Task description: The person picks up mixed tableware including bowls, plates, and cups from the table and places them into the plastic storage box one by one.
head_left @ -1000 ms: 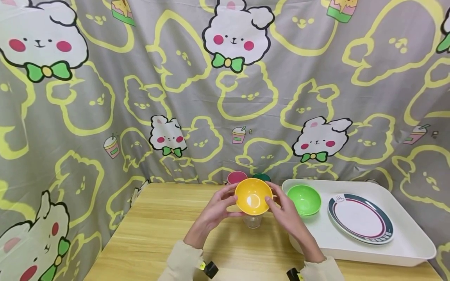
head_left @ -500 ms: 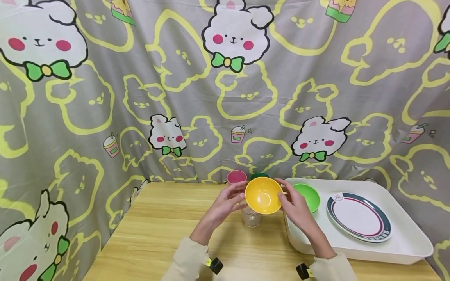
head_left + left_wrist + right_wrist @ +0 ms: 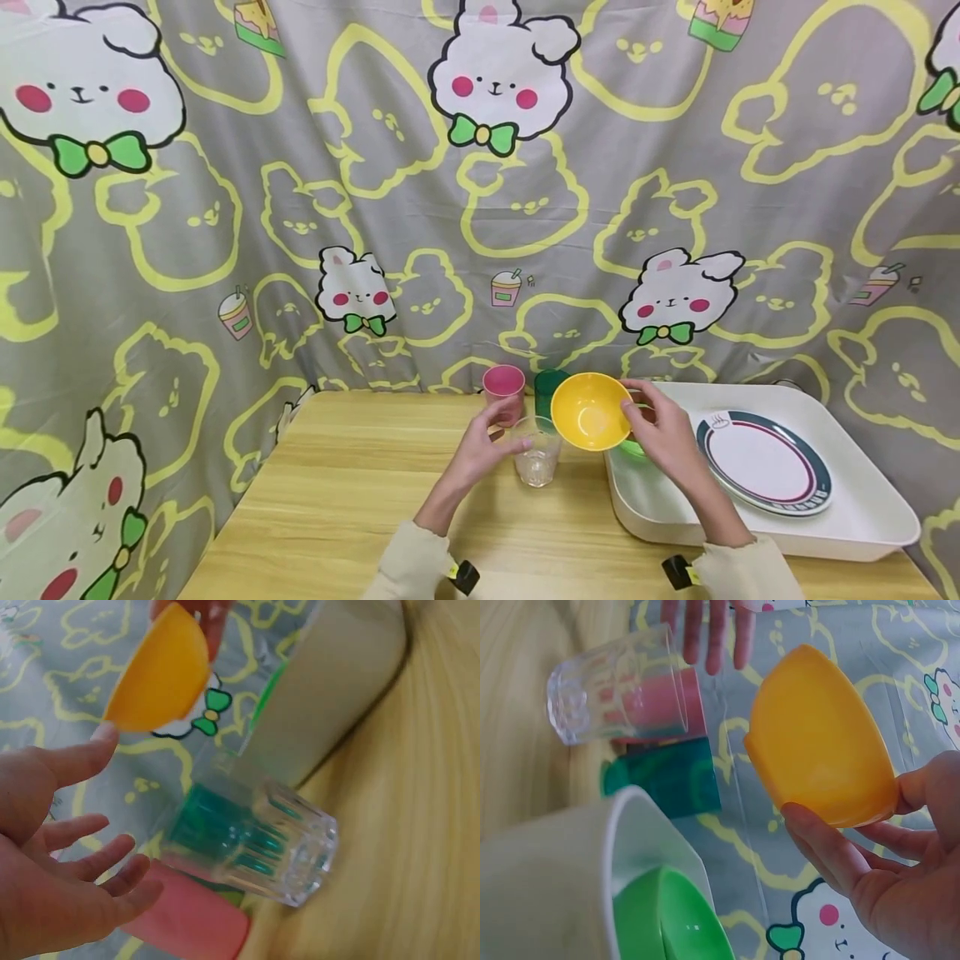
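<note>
Yellow bowl point(image 3: 590, 411) is being held up by the right hand point(image 3: 663, 433), whose fingers point(image 3: 832, 851) are curling round its rim and underside; it is hanging above the near end of the white tray point(image 3: 862, 517), its hollow tilted toward the person. Just under those fingers a green bowl point(image 3: 633, 448) is sitting in the tray (mostly hidden in the head view). The left hand point(image 3: 487, 446) is staying loose and holding nothing, its fingers point(image 3: 90, 859) spread beside a clear glass point(image 3: 537, 458), with a pink cup point(image 3: 503, 386) and a dark green cup point(image 3: 547, 390) standing beyond them.
</note>
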A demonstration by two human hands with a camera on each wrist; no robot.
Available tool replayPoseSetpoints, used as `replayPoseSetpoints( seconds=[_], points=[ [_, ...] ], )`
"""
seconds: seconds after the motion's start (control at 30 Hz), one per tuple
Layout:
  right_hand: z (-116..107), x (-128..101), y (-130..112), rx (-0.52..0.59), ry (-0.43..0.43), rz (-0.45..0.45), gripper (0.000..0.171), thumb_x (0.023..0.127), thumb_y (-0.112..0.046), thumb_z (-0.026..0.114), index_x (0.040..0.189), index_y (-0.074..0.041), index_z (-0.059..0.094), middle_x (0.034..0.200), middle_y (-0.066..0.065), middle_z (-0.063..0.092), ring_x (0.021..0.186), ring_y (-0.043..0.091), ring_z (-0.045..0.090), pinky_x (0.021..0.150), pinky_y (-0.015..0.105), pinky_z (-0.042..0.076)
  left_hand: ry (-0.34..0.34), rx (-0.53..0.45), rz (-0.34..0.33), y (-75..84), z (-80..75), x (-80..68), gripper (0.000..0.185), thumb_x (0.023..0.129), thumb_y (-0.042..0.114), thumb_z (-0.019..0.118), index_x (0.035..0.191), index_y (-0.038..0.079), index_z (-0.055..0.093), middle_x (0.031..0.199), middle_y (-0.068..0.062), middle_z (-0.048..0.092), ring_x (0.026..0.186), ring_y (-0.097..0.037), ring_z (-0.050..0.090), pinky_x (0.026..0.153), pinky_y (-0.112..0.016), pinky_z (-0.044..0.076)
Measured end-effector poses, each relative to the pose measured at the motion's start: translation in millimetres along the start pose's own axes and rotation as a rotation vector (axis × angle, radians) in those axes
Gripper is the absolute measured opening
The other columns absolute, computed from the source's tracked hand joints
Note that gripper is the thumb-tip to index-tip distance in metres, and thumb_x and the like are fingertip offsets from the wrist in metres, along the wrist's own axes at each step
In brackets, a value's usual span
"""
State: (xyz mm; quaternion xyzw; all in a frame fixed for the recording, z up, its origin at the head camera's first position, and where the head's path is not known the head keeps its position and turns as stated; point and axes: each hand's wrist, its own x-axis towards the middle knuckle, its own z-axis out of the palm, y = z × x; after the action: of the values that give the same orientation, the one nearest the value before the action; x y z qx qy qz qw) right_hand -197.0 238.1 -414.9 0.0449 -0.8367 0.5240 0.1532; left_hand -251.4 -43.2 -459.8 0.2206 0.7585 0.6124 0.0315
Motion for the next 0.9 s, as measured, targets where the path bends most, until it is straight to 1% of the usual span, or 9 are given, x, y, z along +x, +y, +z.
replayPoseSetpoints(
  seconds=[0.07,0.13,0.23,0.33,0.57,0.63,0.73,0.9],
  points=[
    [-5,0,1,-0.024,0.009,-0.003,0.034,0.106,-0.014,0.055,0.136,0.001,0.057,0.122,0.030,0.063,0.100,0.042,0.069,0.067,0.030,0.063,-0.011,0.041,-0.007,-3.9,2.2,0.7,0.076,0.081,0.007,0.086,0.147,-0.001,0.049,0.137,-0.027,0.055,0.124,-0.043,0.052,0.108,-0.065,0.043],
    [-10,0,1,-0.050,0.016,-0.001,0.034,0.106,-0.016,0.055,0.136,0.001,0.058,0.122,0.030,0.064,0.101,0.042,0.069,0.067,0.029,0.063,-0.017,0.060,-0.021,-6.6,3.9,0.9,0.084,0.078,0.006,0.089,0.150,-0.001,0.046,0.141,-0.025,0.054,0.126,-0.043,0.051,0.107,-0.065,0.043],
    [-18,0,2,-0.090,0.025,0.008,0.035,0.106,-0.018,0.055,0.136,0.001,0.058,0.122,0.030,0.064,0.102,0.043,0.069,0.067,0.029,0.063,-0.035,0.064,-0.046,-11.1,6.6,1.2,0.091,0.075,0.005,0.091,0.151,-0.001,0.042,0.143,-0.024,0.051,0.130,-0.044,0.048,0.107,-0.064,0.043],
    [-26,1,3,-0.127,0.023,0.010,0.036,0.107,-0.019,0.055,0.136,0.002,0.057,0.123,0.031,0.063,0.102,0.043,0.068,0.067,0.029,0.063,-0.065,0.045,-0.067,-15.6,9.1,1.8,0.095,0.073,0.002,0.092,0.152,-0.003,0.039,0.145,-0.026,0.048,0.132,-0.047,0.045,0.108,-0.061,0.044],
    [-49,8,10,-0.181,0.037,0.029,0.039,0.108,-0.021,0.051,0.137,0.004,0.055,0.126,0.033,0.060,0.107,0.047,0.063,0.066,0.027,0.063,-0.118,-0.027,-0.087,-21.7,13.5,8.2,0.094,0.073,-0.004,0.090,0.151,-0.007,0.038,0.151,-0.028,0.042,0.137,-0.047,0.041,0.108,-0.056,0.045],
    [-54,10,13,-0.216,0.043,0.036,0.040,0.107,-0.022,0.052,0.137,0.004,0.056,0.125,0.033,0.060,0.107,0.047,0.063,0.067,0.027,0.063,-0.127,-0.040,-0.094,-23.5,14.7,9.3,0.093,0.073,-0.005,0.089,0.150,-0.008,0.038,0.152,-0.028,0.042,0.138,-0.046,0.040,0.109,-0.057,0.045],
    [-57,12,18,-0.239,0.038,0.053,0.040,0.107,-0.022,0.052,0.136,0.005,0.056,0.123,0.034,0.061,0.106,0.047,0.064,0.066,0.028,0.063,-0.126,-0.036,-0.100,-25.3,15.9,8.5,0.091,0.073,-0.007,0.088,0.149,-0.009,0.039,0.149,-0.029,0.044,0.137,-0.045,0.042,0.110,-0.058,0.044],
    [-59,18,28,-0.282,0.024,0.057,0.036,0.105,-0.017,0.053,0.131,0.008,0.057,0.116,0.035,0.063,0.101,0.047,0.066,0.061,0.028,0.062,-0.111,-0.034,-0.122,-27.3,16.3,6.6,0.086,0.073,-0.010,0.087,0.147,-0.008,0.042,0.145,-0.026,0.049,0.135,-0.045,0.044,0.109,-0.058,0.045]
  ],
)
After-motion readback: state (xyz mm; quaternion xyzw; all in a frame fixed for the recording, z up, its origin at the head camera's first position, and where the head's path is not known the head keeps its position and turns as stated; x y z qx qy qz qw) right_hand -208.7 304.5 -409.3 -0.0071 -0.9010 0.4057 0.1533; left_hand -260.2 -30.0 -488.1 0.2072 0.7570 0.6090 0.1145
